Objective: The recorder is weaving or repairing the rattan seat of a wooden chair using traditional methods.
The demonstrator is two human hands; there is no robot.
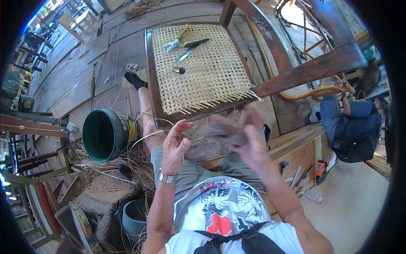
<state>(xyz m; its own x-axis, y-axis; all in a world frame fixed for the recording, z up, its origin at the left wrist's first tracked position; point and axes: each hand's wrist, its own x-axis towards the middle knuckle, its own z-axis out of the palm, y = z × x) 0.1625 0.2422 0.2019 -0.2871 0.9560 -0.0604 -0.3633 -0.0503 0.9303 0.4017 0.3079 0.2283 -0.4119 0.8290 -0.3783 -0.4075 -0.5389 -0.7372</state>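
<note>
A dark wooden chair frame (153, 84) lies before me with its woven cane seat (198, 80) facing up. Loose cane ends stick out along the seat's near edge. My left hand (173, 148), wearing a metal watch, is curled just off the near left corner, a pale cane strand (149, 136) running into its fingers. My right hand (253, 146), smeared by motion, grips a brown block-like tool (228, 130) near the front rail; its exact kind is blurred. On the seat lie pruning shears (175, 42), a knife with a black-and-yellow handle (195, 44) and a small black-and-yellow piece (179, 70).
A green bucket (101, 135) stands at my left amid cane scraps, with a grey bucket (134, 218) nearer. Right are an orange-and-black tool (322, 168), a plastic bottle (312, 195) and hand tools on a board. Another person (353, 122) sits at far right, handling a bent cane piece.
</note>
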